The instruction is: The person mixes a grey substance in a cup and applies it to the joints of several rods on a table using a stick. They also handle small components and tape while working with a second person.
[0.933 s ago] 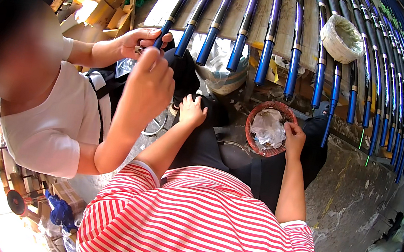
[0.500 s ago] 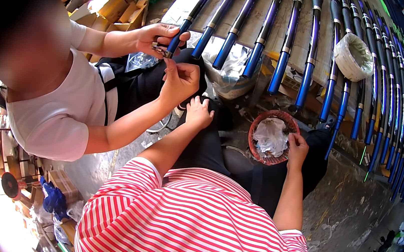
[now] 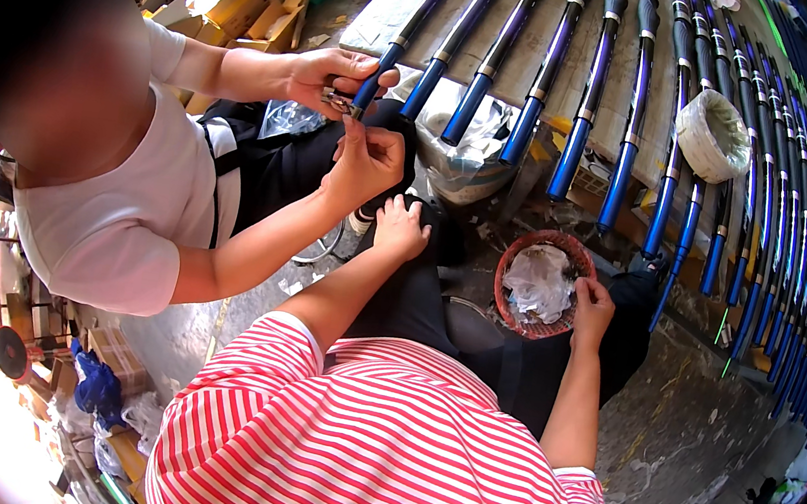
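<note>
My left hand [image 3: 402, 229] lies flat on my left knee, fingers spread, holding nothing. My right hand [image 3: 594, 311] is beside the right rim of a round red plastic basket [image 3: 508, 300]. Its thumb and fingers are pinched together; whatever may be between them is too small to make out. White crumpled scraps [image 3: 539, 284] fill the basket, which sits by my right thigh. To my left, a co-worker's two hands [image 3: 366, 162] hold the blue butt end of a fishing rod [image 3: 376, 84], with a small metal piece at the fingers.
Several more fishing rods [image 3: 579, 138] lie side by side on a table [image 3: 569, 71], blue ends overhanging its near edge. A whitish ring-shaped roll [image 3: 695, 137] rests on them. Below stands a plastic-lined container [image 3: 468, 174]. Cardboard boxes [image 3: 237, 5] are piled at the far left.
The whole view has shifted slightly, with the rods appearing a little lower and to the right. Both my hands keep nearly the same places. The co-worker still holds the rod end.
</note>
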`<state>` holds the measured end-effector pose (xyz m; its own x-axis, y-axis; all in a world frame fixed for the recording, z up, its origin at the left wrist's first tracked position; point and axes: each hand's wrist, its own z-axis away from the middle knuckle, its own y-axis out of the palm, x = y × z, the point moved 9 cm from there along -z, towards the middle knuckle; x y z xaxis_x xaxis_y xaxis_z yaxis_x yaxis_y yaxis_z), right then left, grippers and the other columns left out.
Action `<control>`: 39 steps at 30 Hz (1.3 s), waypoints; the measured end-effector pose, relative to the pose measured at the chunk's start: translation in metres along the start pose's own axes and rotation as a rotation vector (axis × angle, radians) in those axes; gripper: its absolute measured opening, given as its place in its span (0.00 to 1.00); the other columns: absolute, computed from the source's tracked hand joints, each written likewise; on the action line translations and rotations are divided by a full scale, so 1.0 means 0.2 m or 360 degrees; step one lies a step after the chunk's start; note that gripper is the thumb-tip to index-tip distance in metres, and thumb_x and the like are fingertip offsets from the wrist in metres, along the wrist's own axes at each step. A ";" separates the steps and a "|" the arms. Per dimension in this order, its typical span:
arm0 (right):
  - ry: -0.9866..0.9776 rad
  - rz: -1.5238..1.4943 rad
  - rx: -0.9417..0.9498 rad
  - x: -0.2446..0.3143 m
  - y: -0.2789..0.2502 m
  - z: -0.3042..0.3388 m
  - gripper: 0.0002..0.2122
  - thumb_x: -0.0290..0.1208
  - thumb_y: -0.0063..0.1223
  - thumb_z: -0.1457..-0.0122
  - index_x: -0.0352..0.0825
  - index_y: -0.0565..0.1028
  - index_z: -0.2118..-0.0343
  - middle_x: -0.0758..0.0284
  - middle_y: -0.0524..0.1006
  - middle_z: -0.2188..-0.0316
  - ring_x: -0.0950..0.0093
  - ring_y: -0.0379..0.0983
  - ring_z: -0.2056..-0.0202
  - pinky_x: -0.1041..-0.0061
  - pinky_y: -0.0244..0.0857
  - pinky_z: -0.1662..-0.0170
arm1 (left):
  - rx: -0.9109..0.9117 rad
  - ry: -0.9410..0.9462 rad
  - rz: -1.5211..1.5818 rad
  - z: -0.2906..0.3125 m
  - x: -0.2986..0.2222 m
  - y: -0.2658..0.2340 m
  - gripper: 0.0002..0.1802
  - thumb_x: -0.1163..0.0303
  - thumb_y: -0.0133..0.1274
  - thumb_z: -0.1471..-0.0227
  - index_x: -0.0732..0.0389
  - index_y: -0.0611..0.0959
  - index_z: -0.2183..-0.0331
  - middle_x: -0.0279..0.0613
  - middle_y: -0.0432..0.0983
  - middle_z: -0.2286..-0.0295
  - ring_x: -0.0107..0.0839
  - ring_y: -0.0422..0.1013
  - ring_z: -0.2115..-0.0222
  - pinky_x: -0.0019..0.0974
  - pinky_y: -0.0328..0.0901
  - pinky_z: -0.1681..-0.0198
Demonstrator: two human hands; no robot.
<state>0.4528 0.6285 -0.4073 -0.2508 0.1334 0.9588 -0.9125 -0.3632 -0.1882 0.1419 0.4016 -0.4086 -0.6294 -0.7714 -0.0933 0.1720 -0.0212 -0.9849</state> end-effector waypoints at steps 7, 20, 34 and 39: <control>0.0042 -0.0007 0.0037 -0.07 -0.01 -0.02 0.08 0.28 0.57 0.51 0.29 0.75 0.70 0.71 0.74 0.75 0.83 0.67 0.72 0.84 0.60 0.67 | 0.0025 -0.0009 -0.0004 0.00 0.00 0.00 0.24 0.56 0.51 0.58 0.59 0.71 0.60 0.52 0.60 0.56 0.44 0.56 0.53 0.44 0.54 0.53; -0.0009 0.0019 0.0060 -0.07 0.00 -0.02 0.08 0.28 0.56 0.51 0.28 0.74 0.70 0.70 0.74 0.75 0.83 0.67 0.72 0.84 0.60 0.68 | 0.0001 -0.0020 0.0004 0.00 0.01 -0.01 0.27 0.56 0.53 0.59 0.57 0.71 0.56 0.53 0.58 0.53 0.46 0.55 0.51 0.45 0.53 0.51; -0.0005 -0.0054 0.0040 -0.08 -0.03 0.04 0.06 0.26 0.56 0.51 0.29 0.75 0.73 0.73 0.72 0.78 0.85 0.64 0.75 0.86 0.58 0.70 | -0.0441 0.0277 0.0945 -0.02 -0.01 -0.13 0.16 0.69 0.56 0.61 0.60 0.77 0.64 0.47 0.71 0.66 0.42 0.67 0.63 0.38 0.62 0.59; 0.0075 -0.0283 0.0250 0.10 0.05 0.19 0.06 0.27 0.56 0.50 0.28 0.75 0.72 0.75 0.71 0.79 0.87 0.61 0.77 0.88 0.55 0.73 | -0.0013 -0.0025 0.2607 -0.10 -0.10 -0.22 0.10 0.68 0.52 0.53 0.65 0.78 0.70 0.40 0.74 0.74 0.28 0.71 0.74 0.28 0.64 0.68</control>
<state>0.4497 0.5927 -0.3816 -0.1087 0.2494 0.9623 -0.8831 -0.4686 0.0217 0.1315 0.4311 -0.3670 0.2169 0.0283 -0.9758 0.6048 0.7807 0.1571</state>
